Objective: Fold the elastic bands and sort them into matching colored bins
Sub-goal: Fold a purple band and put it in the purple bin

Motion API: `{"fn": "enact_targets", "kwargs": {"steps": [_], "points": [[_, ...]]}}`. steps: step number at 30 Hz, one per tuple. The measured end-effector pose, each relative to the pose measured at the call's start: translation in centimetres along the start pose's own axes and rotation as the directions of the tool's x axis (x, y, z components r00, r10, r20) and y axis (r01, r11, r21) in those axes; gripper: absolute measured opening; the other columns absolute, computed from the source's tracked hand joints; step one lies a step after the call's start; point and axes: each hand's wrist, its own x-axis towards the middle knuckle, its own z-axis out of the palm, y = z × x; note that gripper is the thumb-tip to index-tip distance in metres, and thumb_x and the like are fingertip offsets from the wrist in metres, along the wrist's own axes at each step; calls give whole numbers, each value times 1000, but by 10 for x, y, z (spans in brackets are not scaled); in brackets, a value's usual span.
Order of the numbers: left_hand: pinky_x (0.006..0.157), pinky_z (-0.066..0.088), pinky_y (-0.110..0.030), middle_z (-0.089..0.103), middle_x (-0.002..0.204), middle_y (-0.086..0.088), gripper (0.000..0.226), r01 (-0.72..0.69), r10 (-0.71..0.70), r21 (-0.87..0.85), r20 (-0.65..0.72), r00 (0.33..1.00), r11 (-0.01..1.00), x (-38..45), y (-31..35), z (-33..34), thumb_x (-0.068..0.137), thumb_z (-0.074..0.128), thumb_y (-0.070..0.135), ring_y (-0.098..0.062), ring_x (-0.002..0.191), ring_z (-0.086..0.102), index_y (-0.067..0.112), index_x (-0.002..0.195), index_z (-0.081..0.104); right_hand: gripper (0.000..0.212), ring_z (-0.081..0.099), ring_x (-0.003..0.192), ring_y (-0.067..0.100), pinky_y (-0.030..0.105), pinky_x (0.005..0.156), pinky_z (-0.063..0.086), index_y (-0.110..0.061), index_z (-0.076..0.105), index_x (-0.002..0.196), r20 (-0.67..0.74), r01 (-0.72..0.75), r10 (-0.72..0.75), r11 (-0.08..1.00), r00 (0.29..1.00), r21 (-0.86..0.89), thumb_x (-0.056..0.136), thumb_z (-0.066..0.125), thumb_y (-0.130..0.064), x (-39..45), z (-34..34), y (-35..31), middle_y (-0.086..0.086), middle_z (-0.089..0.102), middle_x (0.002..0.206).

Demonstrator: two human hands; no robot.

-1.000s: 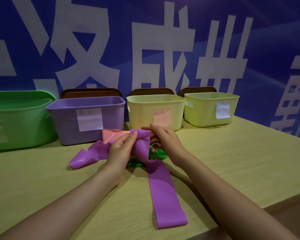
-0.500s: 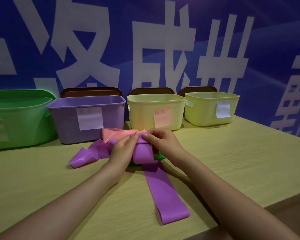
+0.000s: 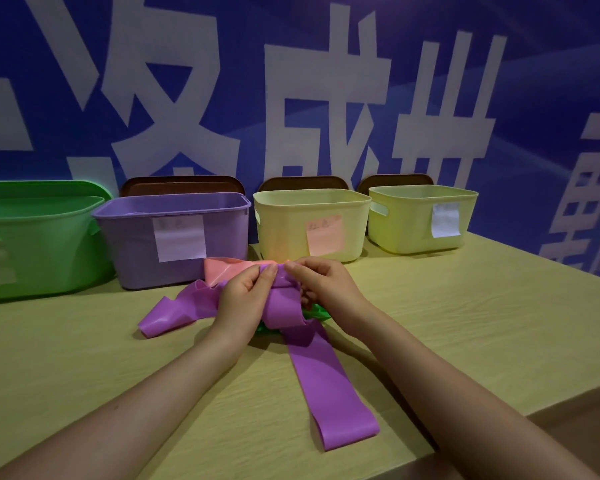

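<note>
4 bins stand in a row along the back of the wooden table, under a blue wall with large white characters. At far left is the green bin, partly cut off by the frame edge; its inside is not visible from this angle. Just beside it stands the purple bin, with a pale label on its front wall; nothing shows above its rim. Next comes the pale yellow bin, carrying a pink note, and at the right end the yellow-green bin with a white label. Their contents cannot be seen from here. 3 brown lids lean behind the bins.

In front of the purple and pale yellow bins lies a pile of bands. The purple band has 1 end trailing left on the table and 1 long end running toward the near edge. The left hand pinches its folded middle between thumb and curled fingers, and the right hand pinches the same fold from the other side, fingertips nearly meeting. A pink band lies just behind the hands, touching the purple one. A green band peeks out beneath the right hand.
</note>
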Motion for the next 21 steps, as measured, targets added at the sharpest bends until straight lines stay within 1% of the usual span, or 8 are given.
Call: {"fn": "enact_targets", "kwargs": {"steps": [3,5,7,9,12,14,17,21], "points": [[79,49,-35,70,91,-6,26,79,-79,-63,5,997,995,0,1,0,97,50,28,-23,89,64,13,103,71,9,53,62,16,18,54,43,-7,68,88,30,-4,5,999,1000,-33,90,64,-15,-1,0,-2,13,60,76],[87,50,-42,71,94,-10,27,181,-179,-163,31,983,970,1,3,1,96,51,33,-30,96,65,16,101,72,7,58,64,10,17,55,45,-16,68,83,7,5,-4,999,1000,-50,89,65,-14,-1,-1,-3,2,65,74],[90,51,-48,73,93,-12,31,300,-287,-236,86,954,924,0,7,1,94,51,42,-33,97,67,19,95,72,7,62,71,9,19,59,48,-19,68,84,-26,14,-16,999,1000,-52,89,65,-15,0,-1,-2,-1,67,77],[88,53,-47,72,96,-14,38,362,-340,-249,126,932,898,1,8,1,94,47,48,-32,94,68,18,100,69,5,64,80,14,23,65,49,-18,69,87,-68,17,-22,997,997,-72,89,65,-17,1,-2,-1,1,69,84],[75,53,-37,69,92,-13,27,348,-323,-210,148,935,913,0,7,1,97,49,34,-27,85,66,13,103,66,8,64,89,18,25,70,50,-15,70,94,-147,27,-38,997,988,-77,89,65,-16,3,-3,0,3,70,90],[77,52,-38,68,95,-14,21,335,-307,-194,164,938,922,-2,7,1,98,49,24,-26,86,64,13,105,66,13,64,90,16,24,72,51,-14,71,100,-161,36,-49,996,986,-82,89,64,-15,4,-5,0,2,70,93],[90,49,-46,67,106,-19,21,359,-325,-224,176,929,906,-2,9,-2,99,47,23,-30,93,63,15,101,66,16,64,85,9,18,68,50,-18,71,103,-122,86,-98,991,988,-101,90,64,-12,2,-4,-1,-1,70,91],[77,50,-37,66,105,-20,25,408,-379,-274,153,913,871,-2,9,-2,99,44,23,-28,89,63,11,108,64,23,64,91,9,20,77,51,-17,72,108,-42,201,-223,934,974,-296,89,63,-8,2,-5,1,-4,71,94]]}}
